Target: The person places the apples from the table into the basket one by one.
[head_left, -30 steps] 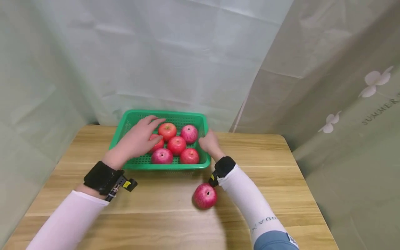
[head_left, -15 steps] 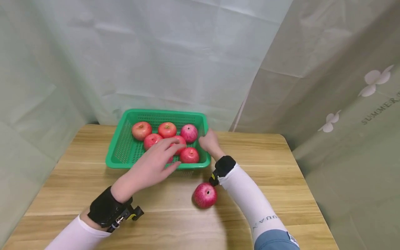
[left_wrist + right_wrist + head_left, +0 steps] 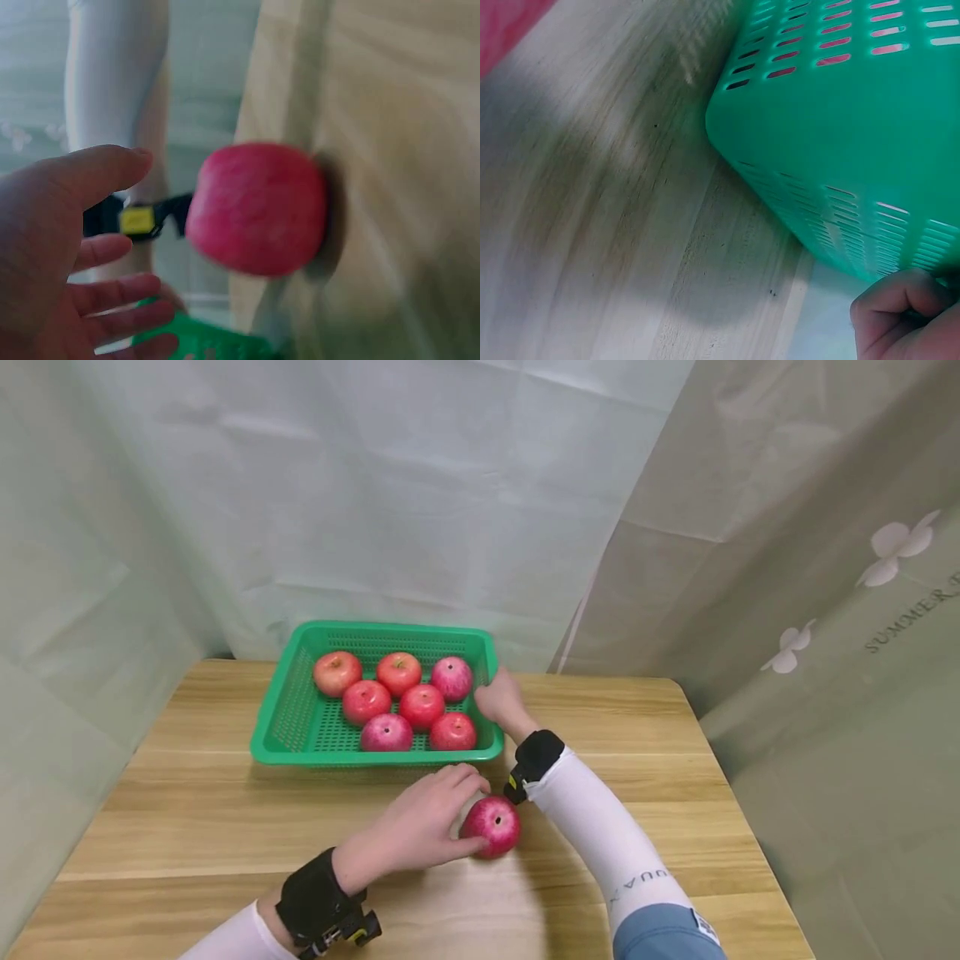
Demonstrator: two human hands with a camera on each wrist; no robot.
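Observation:
A dark red apple point(image 3: 493, 827) sits on the wooden table in front of the green plastic basket point(image 3: 300, 758). My left hand point(image 3: 420, 822) reaches it from the left, thumb and fingers spread around its near side. In the left wrist view a gap shows between the fingers point(image 3: 124, 292) and the apple point(image 3: 259, 210). With curled fingers, my right hand point(image 3: 504, 703) grips the basket's right rim; the right wrist view shows that hand point(image 3: 904, 311) at the perforated basket wall point(image 3: 817, 127). Several red apples point(image 3: 422, 707) lie inside the basket.
The wooden table point(image 3: 637, 827) extends to both sides and toward me. Pale curtains point(image 3: 420, 510) hang behind and beside it, close to the basket's far side. My right forearm point(image 3: 592, 827) crosses the table just right of the loose apple.
My left hand has moved from over the apples in the basket, toward me and right, to the loose apple. My right hand stays on the basket rim.

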